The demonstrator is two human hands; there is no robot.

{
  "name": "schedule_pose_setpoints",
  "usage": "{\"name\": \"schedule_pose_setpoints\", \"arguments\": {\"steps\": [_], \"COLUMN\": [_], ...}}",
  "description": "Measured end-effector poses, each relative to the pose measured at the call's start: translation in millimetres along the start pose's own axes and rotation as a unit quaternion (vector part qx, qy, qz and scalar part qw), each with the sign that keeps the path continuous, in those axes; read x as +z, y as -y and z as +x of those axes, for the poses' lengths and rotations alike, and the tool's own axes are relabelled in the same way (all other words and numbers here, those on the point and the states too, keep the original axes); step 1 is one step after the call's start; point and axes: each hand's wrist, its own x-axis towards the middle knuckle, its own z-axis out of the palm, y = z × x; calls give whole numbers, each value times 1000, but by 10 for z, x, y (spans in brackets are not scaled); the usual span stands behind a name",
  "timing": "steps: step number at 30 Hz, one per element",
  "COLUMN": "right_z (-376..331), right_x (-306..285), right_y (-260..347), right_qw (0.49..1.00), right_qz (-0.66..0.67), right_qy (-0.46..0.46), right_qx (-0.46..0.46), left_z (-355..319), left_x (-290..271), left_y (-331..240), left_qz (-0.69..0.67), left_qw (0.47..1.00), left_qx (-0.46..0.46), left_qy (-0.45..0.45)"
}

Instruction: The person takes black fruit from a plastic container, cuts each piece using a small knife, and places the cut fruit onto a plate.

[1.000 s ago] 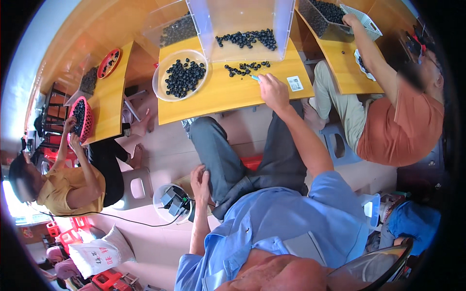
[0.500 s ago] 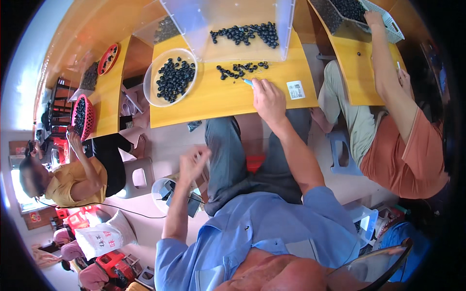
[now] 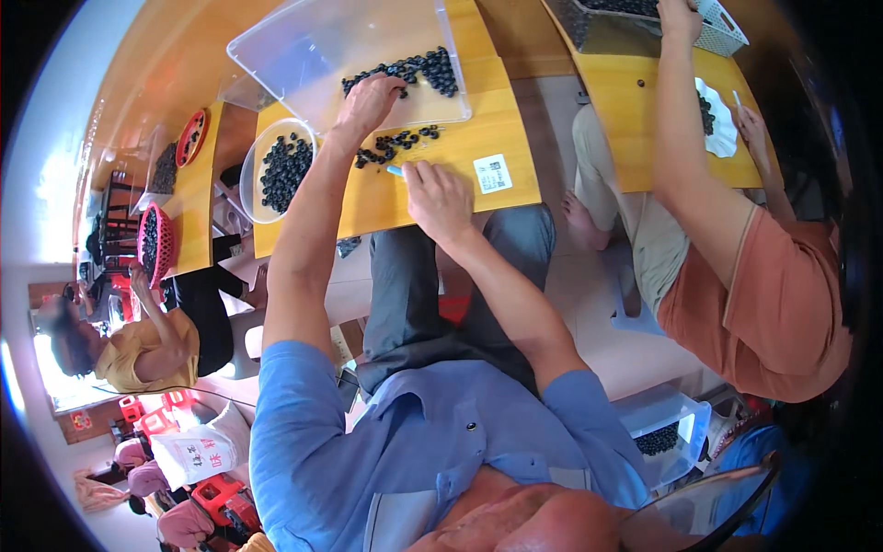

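My left hand (image 3: 370,104) reaches into a tilted clear plastic bin (image 3: 285,46). Its fingers are bent together at the edge of the dark round berries or beads (image 3: 440,72) inside; what they pinch, if anything, is too small to make out. Above the table's near part, my right hand (image 3: 440,199) is closed around a thin tool with a light-blue end (image 3: 395,170). That end points at a loose group of the same dark pieces (image 3: 391,144) on the yellow table (image 3: 368,210). To the left, a round translucent bowl (image 3: 246,184), partly behind my left forearm, holds many more.
A white printed label (image 3: 492,174) lies right of my right hand. At the right table, a person in an orange shirt (image 3: 782,304) works by a white basket (image 3: 722,32). Another person sits left near a pink basket (image 3: 164,244). A clear bin (image 3: 694,432) stands lower right.
My left hand has gone from beside my knee up and forward into the bin. My right hand stays at the loose dark pieces with the tool. The view has shifted.
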Motion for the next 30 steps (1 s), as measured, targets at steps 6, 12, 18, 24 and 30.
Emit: {"name": "schedule_pose_setpoints", "arguments": {"steps": [6, 12, 18, 24, 30], "right_z": [1, 38, 73, 118, 112], "right_x": [-48, -55, -83, -74, -95], "right_y": [11, 65, 73, 130, 99], "right_qw": [1000, 1000, 999, 999, 1000], "right_qz": [1, -9, -34, -30, -9], "right_qy": [15, -1, 9, 2, 7], "right_qx": [12, -5, 9, 13, 15], "left_z": [104, 164, -45, -1118, -1828], "left_x": [60, 98, -163, -196, -35], "left_y": [31, 154, -6, -4, -301], "left_qz": [61, 12, -95, -445, -589], "left_qw": [994, 993, 991, 861, 754], "left_qx": [14, -34, -95, -224, -267], "left_qy": [85, 112, 1, -102, -115]}}
